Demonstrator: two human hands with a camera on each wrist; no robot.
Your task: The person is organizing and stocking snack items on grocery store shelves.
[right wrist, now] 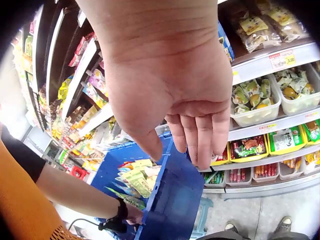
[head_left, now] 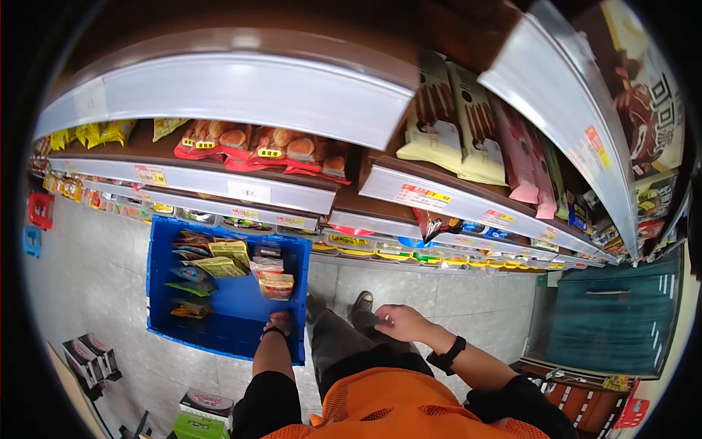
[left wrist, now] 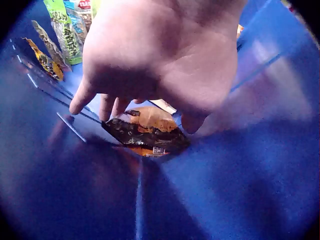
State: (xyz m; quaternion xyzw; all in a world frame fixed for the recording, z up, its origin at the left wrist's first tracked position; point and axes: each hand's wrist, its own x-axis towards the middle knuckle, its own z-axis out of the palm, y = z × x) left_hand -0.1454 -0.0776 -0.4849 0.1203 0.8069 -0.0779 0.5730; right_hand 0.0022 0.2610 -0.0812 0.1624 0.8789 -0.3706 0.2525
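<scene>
My left hand (head_left: 279,320) reaches down inside a blue crate (head_left: 227,342), at its near right corner. In the left wrist view this hand (left wrist: 160,60) spreads its thumb and fingers over a dark snack packet (left wrist: 145,137) with an orange-brown picture. The fingertips are right at the packet's upper edge. My right hand (head_left: 401,323) hangs beside the crate, over my legs. In the right wrist view the right hand (right wrist: 172,105) has relaxed, slightly bent fingers and an empty palm. Inside the crate stand several green packets (head_left: 223,265) and a stack of reddish packets (head_left: 276,285).
Shelves run along the front, with red bread packs (head_left: 267,150) and biscuit boxes (head_left: 475,121). Lower shelves hold plastic tubs (right wrist: 255,107) of snacks. Cartons (head_left: 205,410) stand behind the crate at left. A green-covered case (head_left: 614,314) is at right, beyond the grey tiled floor (head_left: 453,300).
</scene>
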